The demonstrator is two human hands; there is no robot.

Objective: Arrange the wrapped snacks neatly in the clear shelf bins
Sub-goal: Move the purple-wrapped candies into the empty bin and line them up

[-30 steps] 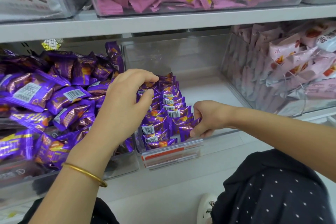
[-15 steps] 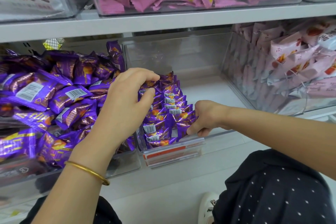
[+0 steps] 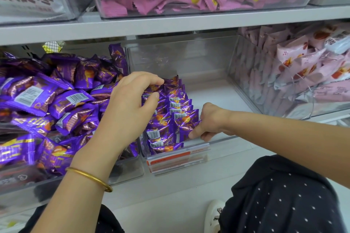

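Packets stood on edge are the worry here. The purple wrapped snacks (image 3: pixel 176 111) run in tight rows along the left wall of the middle clear bin (image 3: pixel 208 89), from its front lip toward the back. Nothing braces them on the right, where the bin floor lies bare.

The left hand (image 3: pixel 126 108) arches over the rows, fingers curled at the far end and thumb pressed nearer the front, clasping a stretch of them. The right hand (image 3: pixel 210 123) pinches the front packet (image 3: pixel 184 128) at the rows' near right corner. If either lets go carelessly, I'd expect the slick foil to slide and the rows to fan out rightward.

The left wrist also hangs over the loose heap (image 3: pixel 56 100) in the neighbouring bin, so a nudge might tip strays across.

Against half a second ago, barely anything differs: both hands keep the same spots, and the rows look unchanged.
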